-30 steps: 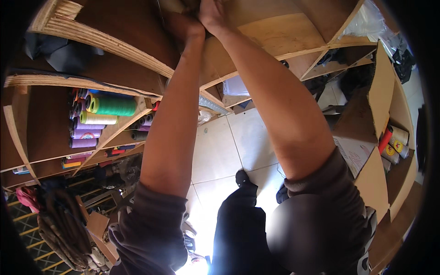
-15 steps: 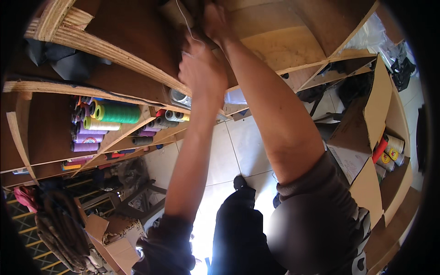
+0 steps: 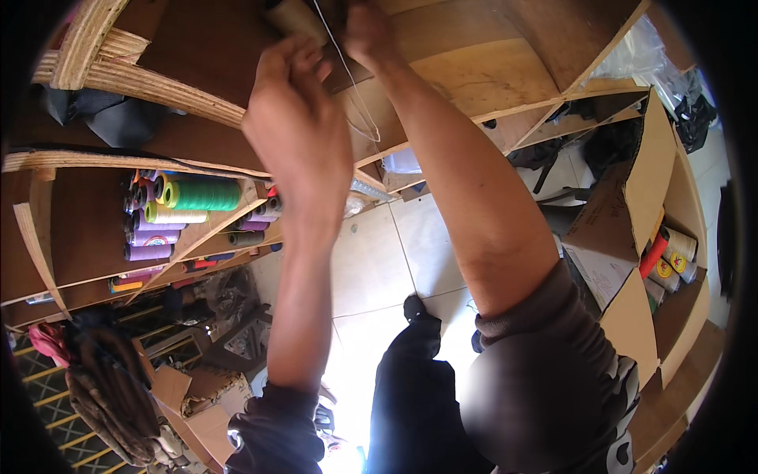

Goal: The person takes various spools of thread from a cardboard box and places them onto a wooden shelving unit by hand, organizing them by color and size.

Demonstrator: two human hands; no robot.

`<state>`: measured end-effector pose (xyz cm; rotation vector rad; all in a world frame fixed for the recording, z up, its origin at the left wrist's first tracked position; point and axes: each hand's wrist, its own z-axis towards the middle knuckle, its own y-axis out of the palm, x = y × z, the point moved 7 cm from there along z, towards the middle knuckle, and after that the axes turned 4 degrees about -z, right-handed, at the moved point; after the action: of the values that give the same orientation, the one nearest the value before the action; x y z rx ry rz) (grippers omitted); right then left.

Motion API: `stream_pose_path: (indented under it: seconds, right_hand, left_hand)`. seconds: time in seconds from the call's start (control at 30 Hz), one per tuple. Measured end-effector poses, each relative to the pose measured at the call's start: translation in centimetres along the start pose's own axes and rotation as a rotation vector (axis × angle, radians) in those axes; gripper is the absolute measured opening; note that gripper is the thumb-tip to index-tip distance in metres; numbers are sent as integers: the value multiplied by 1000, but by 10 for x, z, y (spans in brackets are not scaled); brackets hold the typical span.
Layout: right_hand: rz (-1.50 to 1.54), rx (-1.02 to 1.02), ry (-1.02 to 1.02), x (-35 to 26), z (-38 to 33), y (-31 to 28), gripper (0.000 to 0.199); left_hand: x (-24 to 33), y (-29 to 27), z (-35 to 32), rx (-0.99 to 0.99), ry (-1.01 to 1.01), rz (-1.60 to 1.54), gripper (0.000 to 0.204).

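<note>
My left hand is raised in front of the wooden shelf, its fingers loosely bent and somewhat apart. Its fingertips are close to a brown tube or cone at the top edge, but I cannot tell whether they touch it. A white cord runs down from the top between my hands and hangs in a slack loop. Deeper in the shaded compartment, my right hand is closed. What it grips is hidden.
Lower left compartments hold several thread spools, among them a green one. An open cardboard box with more spools stands right. Clear plastic hangs over the upper right shelf edge. Lower left are brown cloth and another carton.
My left hand has moved left and away from the cord, its fingers loosening. The cord now hangs in a longer slack loop. My right hand stays nearly in place.
</note>
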<state>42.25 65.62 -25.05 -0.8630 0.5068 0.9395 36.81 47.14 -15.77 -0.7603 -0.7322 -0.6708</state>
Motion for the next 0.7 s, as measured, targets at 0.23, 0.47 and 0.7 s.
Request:
stream_pose_path:
  seconds: [0.23,0.47,0.7]
  right_hand:
    - [-5,47,-76,-3,-3,4,38]
    - [16,-22,36,9,1,19,41]
    - [-34,-61,53,15,3,15,36]
  left_hand:
    - [-72,60,24,-90,-145,185,43]
    - [-132,71,45,-99,22,318,52]
    - [-160,103,65,-178,468,975,42]
